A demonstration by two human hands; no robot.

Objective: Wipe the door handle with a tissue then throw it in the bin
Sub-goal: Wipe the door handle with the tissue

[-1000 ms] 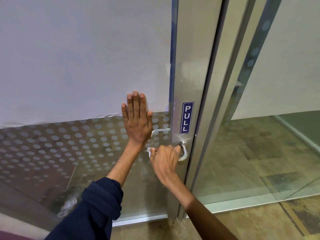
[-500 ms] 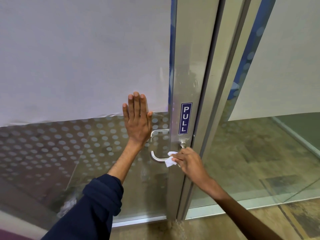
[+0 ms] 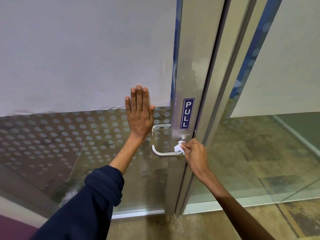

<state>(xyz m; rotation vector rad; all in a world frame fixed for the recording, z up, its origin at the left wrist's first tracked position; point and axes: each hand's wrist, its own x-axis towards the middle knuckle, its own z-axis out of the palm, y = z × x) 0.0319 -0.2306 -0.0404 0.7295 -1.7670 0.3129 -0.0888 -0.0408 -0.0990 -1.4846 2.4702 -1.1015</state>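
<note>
Glass door [image 3: 86, 135] with a metal frame [image 3: 188, 66], upper pane covered in a pale sheet, lower pane frosted with rows of dots; brownish tiled floor [image 3: 242, 222] below and beyond. Blue PULL sign [image 3: 187, 113] fixed upright on the frame, just above the right grip.

Right hand [image 3: 195, 153] clenched on a small white tissue [image 3: 179, 148], pinched between thumb and fingertips. Tissue pressed against the door handle [image 3: 166, 153] at the end nearest the frame, where the lever meets its round base. Rest of the lever bare, running away from the grip toward the left and ending in a short upward bend. Bare right forearm reaching in from the lower right corner.

Left hand [image 3: 140, 116] released and flat, palm on the glass, fingers together and pointing up, thumb spread toward the frame. Nothing grasped. Placed up and to the left of the tissue grip, above the free end of the lever and apart from it. Fingertips over the pale sheet, heel of the palm over the dotted band. Dark blue sleeve [image 3: 90, 205] pushed up the left forearm, bunched below the wrist.

Second handle visible through the glass, just right of the left wrist. Fixed glass panel [image 3: 259, 135] to the right of the grip, past the frame. No bin in view.
</note>
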